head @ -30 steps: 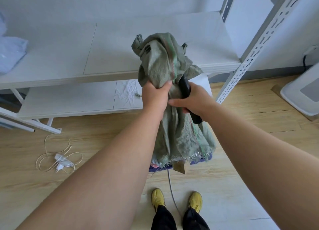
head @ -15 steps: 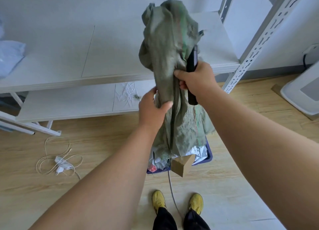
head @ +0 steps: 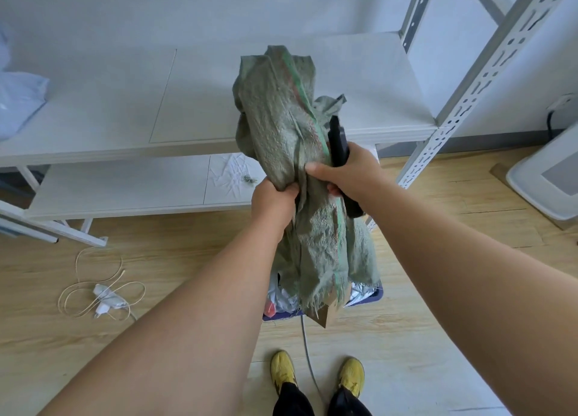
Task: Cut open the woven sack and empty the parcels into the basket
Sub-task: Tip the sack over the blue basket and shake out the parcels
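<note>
Green woven sack (head: 291,165) hung upended over the blue basket (head: 372,297), so the parcels (head: 281,300) could drop in. Our left hand (head: 275,203) bunched its middle in curled fingers; our right hand (head: 350,172) pinched the cloth while gripping the black cutter (head: 339,147), keeping the frayed mouth low.

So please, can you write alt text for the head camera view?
Both hands hold a crumpled green woven sack upside down over a blue basket of parcels; the right hand also grips a black cutter, the left hand squeezes the fabric.
</note>
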A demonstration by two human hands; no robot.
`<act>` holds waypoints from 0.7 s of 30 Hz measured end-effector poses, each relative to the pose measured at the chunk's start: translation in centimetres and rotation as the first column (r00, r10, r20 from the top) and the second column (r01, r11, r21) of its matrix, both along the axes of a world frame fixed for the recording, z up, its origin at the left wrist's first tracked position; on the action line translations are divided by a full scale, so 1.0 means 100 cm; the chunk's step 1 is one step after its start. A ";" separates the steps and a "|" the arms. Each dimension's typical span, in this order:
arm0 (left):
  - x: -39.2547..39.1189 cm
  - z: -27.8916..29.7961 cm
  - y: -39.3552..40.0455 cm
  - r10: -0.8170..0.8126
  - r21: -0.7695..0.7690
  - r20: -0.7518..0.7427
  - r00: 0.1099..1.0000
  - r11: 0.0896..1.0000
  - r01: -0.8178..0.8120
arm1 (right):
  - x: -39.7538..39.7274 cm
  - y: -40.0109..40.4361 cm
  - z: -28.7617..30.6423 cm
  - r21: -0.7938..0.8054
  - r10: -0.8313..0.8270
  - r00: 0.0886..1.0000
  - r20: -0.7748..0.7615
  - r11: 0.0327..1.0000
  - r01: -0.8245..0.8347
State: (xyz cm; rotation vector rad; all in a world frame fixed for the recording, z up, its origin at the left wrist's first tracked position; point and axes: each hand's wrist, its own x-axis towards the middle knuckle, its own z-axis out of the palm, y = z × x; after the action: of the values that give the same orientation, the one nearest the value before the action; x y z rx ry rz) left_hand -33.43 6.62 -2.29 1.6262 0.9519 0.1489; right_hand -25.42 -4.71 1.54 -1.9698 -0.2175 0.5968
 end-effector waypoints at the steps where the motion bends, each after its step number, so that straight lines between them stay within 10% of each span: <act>1: 0.002 0.002 0.000 0.012 -0.011 0.003 1.000 1.000 -0.012 | -0.005 -0.002 -0.006 -0.032 0.029 0.999 -0.018 0.999 -0.030; 21: 0.029 0.040 0.008 -0.050 0.194 0.240 0.969 0.981 0.002 | 0.019 0.018 -0.005 0.150 -0.161 0.985 0.058 0.977 0.151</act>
State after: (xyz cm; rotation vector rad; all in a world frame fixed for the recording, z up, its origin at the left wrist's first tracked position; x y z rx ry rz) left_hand -30.49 7.43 1.74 1.7489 0.7439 0.4247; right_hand -23.51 -2.86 1.05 -1.8483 -0.1434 0.3988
